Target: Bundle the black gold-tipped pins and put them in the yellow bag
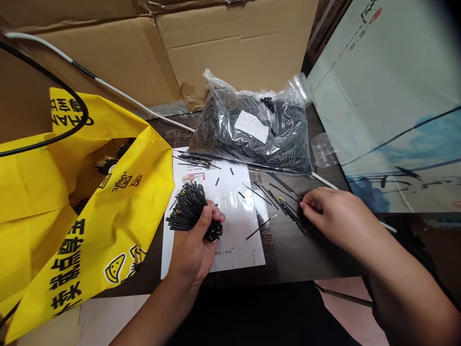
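Observation:
My left hand (pixel 198 240) is wrapped round a thick bundle of thin black sticks (pixel 190 206), some with gold-coloured ends, above a white printed sheet (pixel 234 259). At the right, my right hand (pixel 320 206) has its thumb and fingertips pressed together beside loose black sticks (pixel 288 211) on the dark table; whether anything is between them is too small to tell. More sticks (pixel 194 160) lie across the top of the sheet, and a few short black pieces (pixel 241 194) are scattered on it.
Behind the sheet lies a clear plastic bag (pixel 223 134) full of short black pieces. A yellow bag (pixel 144 192) with more sticks inside stands at the left. Two clear cups (pixel 323 150) sit near a pale panel (pixel 389 110). Cardboard (pixel 234 48) and a white cable (pixel 133 99) are behind.

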`<state>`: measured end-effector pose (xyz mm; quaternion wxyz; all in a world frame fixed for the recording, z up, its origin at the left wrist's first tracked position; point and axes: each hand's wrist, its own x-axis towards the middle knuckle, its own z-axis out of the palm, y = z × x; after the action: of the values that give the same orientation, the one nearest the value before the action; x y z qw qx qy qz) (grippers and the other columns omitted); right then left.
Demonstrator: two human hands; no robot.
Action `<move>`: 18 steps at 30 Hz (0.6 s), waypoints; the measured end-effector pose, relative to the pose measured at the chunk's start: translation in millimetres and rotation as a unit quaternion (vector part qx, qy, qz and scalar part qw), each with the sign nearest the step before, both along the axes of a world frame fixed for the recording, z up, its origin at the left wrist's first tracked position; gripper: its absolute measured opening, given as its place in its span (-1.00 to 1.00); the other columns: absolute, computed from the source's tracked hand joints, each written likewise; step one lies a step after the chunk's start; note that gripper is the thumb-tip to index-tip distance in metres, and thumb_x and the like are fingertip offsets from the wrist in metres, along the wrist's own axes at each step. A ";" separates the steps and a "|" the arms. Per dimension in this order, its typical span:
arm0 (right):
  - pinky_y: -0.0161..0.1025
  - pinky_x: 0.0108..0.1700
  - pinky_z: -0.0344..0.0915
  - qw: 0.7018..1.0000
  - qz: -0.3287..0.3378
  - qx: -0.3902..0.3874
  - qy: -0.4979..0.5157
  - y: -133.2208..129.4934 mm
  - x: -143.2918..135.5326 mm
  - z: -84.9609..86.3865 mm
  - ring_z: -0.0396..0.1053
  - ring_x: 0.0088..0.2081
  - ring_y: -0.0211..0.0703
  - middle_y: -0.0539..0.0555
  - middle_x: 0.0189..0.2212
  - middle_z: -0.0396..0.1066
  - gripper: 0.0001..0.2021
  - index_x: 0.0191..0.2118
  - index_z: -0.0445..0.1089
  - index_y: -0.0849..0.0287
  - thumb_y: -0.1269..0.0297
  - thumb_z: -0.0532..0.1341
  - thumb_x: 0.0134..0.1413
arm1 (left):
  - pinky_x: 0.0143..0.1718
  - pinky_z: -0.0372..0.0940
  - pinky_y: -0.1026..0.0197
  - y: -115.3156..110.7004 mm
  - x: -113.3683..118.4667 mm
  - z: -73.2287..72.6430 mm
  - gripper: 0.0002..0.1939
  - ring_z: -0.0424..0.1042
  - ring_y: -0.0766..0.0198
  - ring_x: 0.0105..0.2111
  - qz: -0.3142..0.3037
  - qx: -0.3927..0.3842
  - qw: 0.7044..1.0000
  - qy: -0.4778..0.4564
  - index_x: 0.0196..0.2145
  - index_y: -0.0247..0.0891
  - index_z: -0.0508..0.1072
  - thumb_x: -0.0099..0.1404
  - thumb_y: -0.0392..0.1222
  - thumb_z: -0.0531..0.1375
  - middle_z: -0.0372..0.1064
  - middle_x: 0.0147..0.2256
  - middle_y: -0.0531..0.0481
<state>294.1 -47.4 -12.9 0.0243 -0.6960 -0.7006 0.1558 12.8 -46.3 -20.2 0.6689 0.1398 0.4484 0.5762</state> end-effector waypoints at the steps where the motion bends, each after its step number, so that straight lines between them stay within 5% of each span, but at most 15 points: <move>1: -0.15 -0.32 0.19 1.000 -0.009 -0.004 0.015 0.6 0.7 0.2 0.44 -0.40 -0.07 0.05 -0.43 0.52 -0.90 -0.39 0.47 0.12 0.35 0.23 0.14 | -0.25 0.40 0.30 -0.2 -0.1 0.0 -0.76 0.35 0.41 -0.36 0.001 0.001 1.000 0.005 -0.22 -0.26 0.51 0.19 -0.22 0.45 0.33 -0.29 0.06; 10: -0.20 -0.33 0.26 0.966 -0.091 -0.021 0.242 -9.6 -7.3 19.2 0.43 -0.43 -0.15 0.04 -0.46 0.52 -0.82 -0.41 0.51 0.11 0.14 0.29 0.12 | -0.22 0.41 0.33 -5.7 3.1 -4.2 -0.80 0.39 0.43 -0.35 -0.036 0.021 0.998 0.053 -0.23 -0.22 0.55 0.24 -0.16 0.43 0.38 -0.32 0.06; 18: -0.35 -0.48 0.22 0.834 -0.139 -0.129 0.519 -11.2 -76.4 31.9 0.30 -0.53 -0.30 -0.07 -0.59 0.37 -0.86 -0.41 0.51 0.14 0.20 0.31 0.07 | -0.21 0.42 0.33 -15.0 32.1 -2.0 -0.78 0.42 0.42 -0.36 -0.042 0.011 0.997 0.061 -0.30 -0.23 0.56 0.19 -0.10 0.46 0.42 -0.38 0.07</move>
<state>217.8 -58.7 19.0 0.3152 -0.5997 -0.4549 0.5779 44.9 -61.3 -22.2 0.6621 0.2007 0.4755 0.5434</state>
